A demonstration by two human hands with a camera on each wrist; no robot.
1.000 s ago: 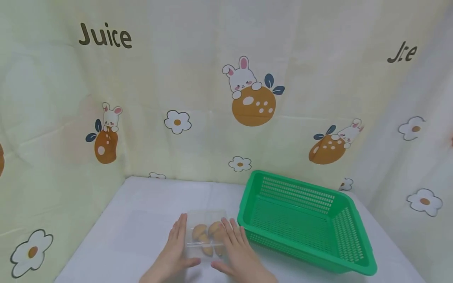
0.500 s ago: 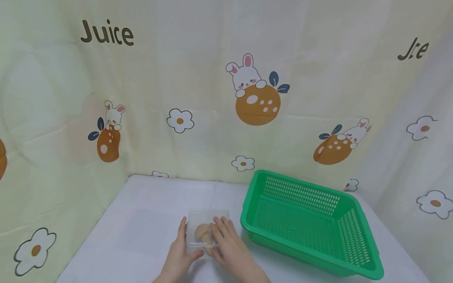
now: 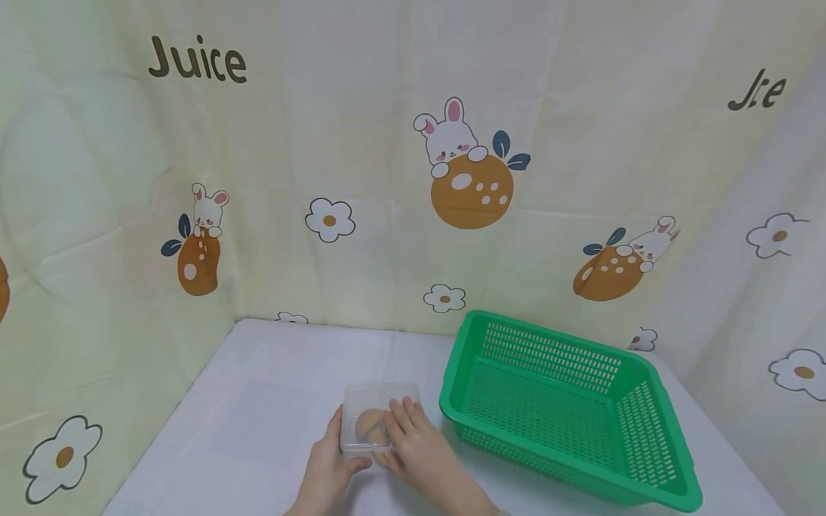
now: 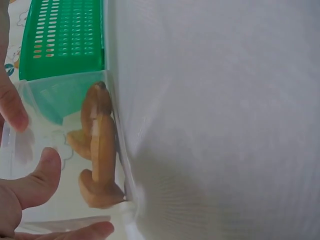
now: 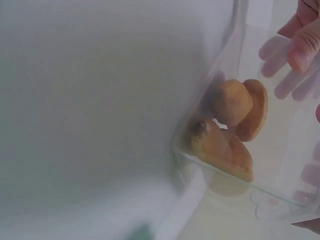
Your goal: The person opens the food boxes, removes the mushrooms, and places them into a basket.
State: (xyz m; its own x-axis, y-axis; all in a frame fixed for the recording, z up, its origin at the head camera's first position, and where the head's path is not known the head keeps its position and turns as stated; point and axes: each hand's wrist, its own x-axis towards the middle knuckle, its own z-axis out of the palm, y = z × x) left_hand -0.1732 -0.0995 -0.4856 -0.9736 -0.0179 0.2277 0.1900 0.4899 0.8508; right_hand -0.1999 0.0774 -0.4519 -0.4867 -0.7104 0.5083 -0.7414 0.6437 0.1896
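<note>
A clear plastic box (image 3: 363, 402) with a lid stands on the white-covered table, between my two hands. Brown mushrooms (image 4: 102, 145) lie inside, visible through the walls; in the right wrist view two of these mushrooms (image 5: 231, 102) sit close together. My left hand (image 3: 327, 459) grips the box's left side, fingers along the wall and thumb at the near face. My right hand (image 3: 416, 444) rests on the lid's right part with its fingers stretched out, its thumb at the near edge. It covers part of the contents in the head view.
A green perforated plastic basket (image 3: 548, 416) stands to the right of the box, with nothing seen inside. Behind the table (image 3: 271, 358) hangs a pale curtain (image 3: 361, 143) printed with rabbits, oranges and flowers.
My right hand has moved left from the box's right side onto its lid. My left hand has closed in on the left side, thumb at the front. The head view has shifted slightly.
</note>
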